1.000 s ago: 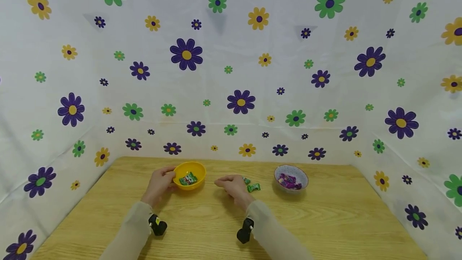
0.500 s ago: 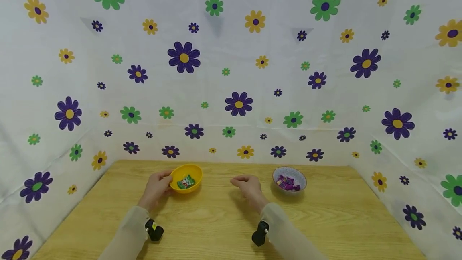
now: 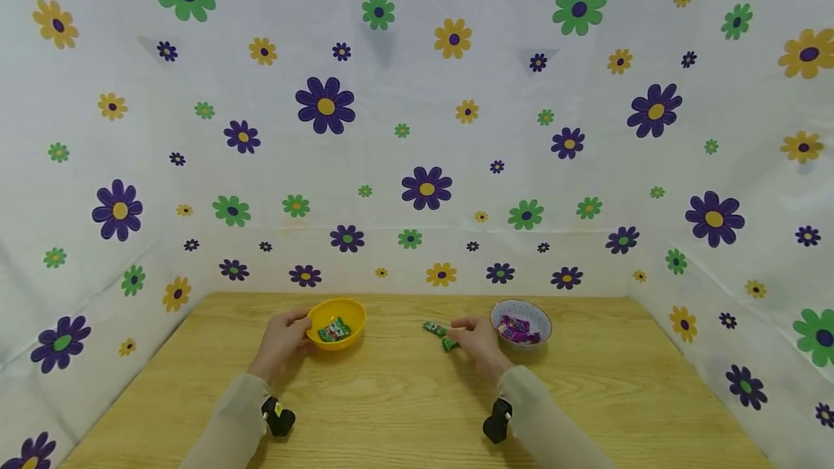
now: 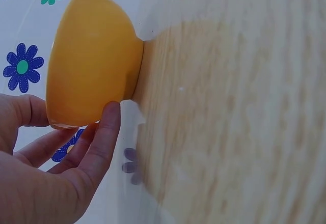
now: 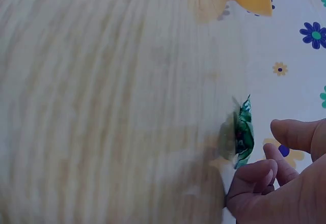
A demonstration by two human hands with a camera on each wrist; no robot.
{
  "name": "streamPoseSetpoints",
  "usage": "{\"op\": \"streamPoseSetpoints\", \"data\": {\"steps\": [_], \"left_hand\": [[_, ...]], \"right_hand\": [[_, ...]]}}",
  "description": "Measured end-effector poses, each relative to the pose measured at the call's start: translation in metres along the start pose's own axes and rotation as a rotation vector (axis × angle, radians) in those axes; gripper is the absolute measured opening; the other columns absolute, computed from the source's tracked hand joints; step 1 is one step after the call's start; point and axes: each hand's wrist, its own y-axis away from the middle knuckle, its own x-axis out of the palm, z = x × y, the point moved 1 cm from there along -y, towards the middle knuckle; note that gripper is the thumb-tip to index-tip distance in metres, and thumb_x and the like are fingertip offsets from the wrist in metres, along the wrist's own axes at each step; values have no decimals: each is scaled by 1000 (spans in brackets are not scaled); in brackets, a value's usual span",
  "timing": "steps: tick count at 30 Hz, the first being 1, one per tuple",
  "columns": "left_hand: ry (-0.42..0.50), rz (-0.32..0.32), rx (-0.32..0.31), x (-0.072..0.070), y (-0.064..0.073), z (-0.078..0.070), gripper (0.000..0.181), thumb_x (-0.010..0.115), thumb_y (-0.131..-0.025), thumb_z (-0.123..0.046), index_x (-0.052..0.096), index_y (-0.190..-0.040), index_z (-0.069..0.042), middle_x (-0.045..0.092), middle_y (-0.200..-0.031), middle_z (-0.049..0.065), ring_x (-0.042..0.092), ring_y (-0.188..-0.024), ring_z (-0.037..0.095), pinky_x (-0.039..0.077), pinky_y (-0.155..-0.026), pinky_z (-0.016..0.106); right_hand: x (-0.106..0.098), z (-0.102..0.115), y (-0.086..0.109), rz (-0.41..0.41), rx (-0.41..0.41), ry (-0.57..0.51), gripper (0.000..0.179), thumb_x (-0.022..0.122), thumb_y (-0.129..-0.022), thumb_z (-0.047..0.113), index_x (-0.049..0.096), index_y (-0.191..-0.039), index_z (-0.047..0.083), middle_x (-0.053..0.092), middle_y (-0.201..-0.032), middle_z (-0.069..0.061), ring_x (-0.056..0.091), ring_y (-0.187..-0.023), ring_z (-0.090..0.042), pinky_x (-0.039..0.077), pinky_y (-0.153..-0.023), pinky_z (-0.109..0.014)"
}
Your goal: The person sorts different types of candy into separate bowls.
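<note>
My left hand [image 3: 282,339] grips the yellow bowl [image 3: 352,335] at its left side. In the left wrist view the thumb lies at the rim and the other fingers [image 4: 109,132] touch the bowl's outside lower down. Green-wrapped candy [image 3: 334,329] lies inside the bowl. My right hand [image 3: 478,342] is over the table, close to two green-wrapped candies. One candy [image 3: 434,328] lies in front of the fingertips; the other candy [image 3: 449,344] is partly covered by the fingers. The right wrist view shows a gap between thumb and fingers, with one candy [image 5: 244,135] just beyond them.
A pale patterned bowl [image 3: 534,315] with a reddish rim stands behind and right of my right hand, holding several purple-wrapped candies [image 3: 517,328]. The wooden table [image 3: 391,396] ends at a white flower-printed sheet [image 3: 365,158] behind and at both sides.
My right hand has moved right, from beside the yellow bowl past the green candies toward the patterned bowl. Both loose candies show again. My left hand keeps hold of the yellow bowl, which shifted slightly.
</note>
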Motion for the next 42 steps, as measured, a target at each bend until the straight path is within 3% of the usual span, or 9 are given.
{"op": "streamPoseSetpoints", "data": {"steps": [6, 11, 17, 21, 27, 30, 37, 42], "left_hand": [[4, -2, -7, 1, 1, 1, 41, 43, -92, -16, 43, -130, 0, 46, -126, 22, 57, -95, 27, 50, -80, 38], [0, -1, 14, 1, 0, 1, 42, 44, -92, -16, 44, -130, 1, 46, -126, 22, 56, -96, 27, 51, -78, 36], [-3, 2, 4, 3, -2, 0, 41, 44, -92, -16, 44, -130, 0, 46, -127, 21, 55, -97, 28, 51, -78, 35], [-7, 6, -3, 3, -1, 0, 42, 43, -92, -15, 43, -130, 1, 45, -127, 22, 55, -98, 28, 50, -80, 36], [-16, 6, -1, 3, -1, 1, 42, 43, -92, -16, 42, -130, 1, 44, -127, 22, 54, -99, 30, 49, -82, 38], [-15, 5, 10, 1, 1, 3, 42, 43, -92, -15, 41, -130, 2, 43, -127, 23, 54, -99, 30, 50, -81, 38], [-10, 11, -3, 1, 1, 2, 41, 43, -93, -17, 43, -131, -1, 44, -128, 21, 54, -100, 30, 50, -82, 36], [2, 18, 4, 2, 1, 2, 41, 43, -93, -17, 43, -130, 0, 45, -126, 22, 55, -97, 30, 49, -82, 38]], "right_hand": [[-5, -6, 0, 23, 47, 13, 31, 63, -81, 8, 60, -110, -2, 52, -95, -11, 32, -57, -13, 28, -47, -23], [-4, -7, -4, 35, 52, 47, 27, 62, -83, 9, 62, -109, -1, 54, -94, -12, 41, -64, -15, 35, -52, -25], [-8, -6, -4, 37, 7, 172, 19, 65, -80, 6, 67, -98, -1, 60, -103, -15, 53, -86, -22, 47, -66, -30], [-10, -7, -3, 76, -21, 220, 16, 69, -77, 6, 70, -91, -1, 62, -96, -13, 54, -80, -21, 47, -63, -30], [-11, -7, -1, 136, -107, 317, 15, 75, -72, 10, 72, -85, 2, 64, -93, -8, 53, -88, -22, 49, -70, -31], [-10, -6, 0, 161, -141, 364, 14, 75, -72, 10, 72, -83, 2, 64, -90, -7, 53, -82, -20, 48, -64, -29], [-11, -6, -3, 214, -151, 410, 11, 73, -75, 12, 71, -83, 5, 64, -83, -3, 49, -66, -14, 42, -52, -24], [-12, -7, -6, 236, -149, 417, 12, 73, -75, 14, 72, -84, 6, 64, -85, -2, 49, -67, -14, 42, -54, -23]]}}
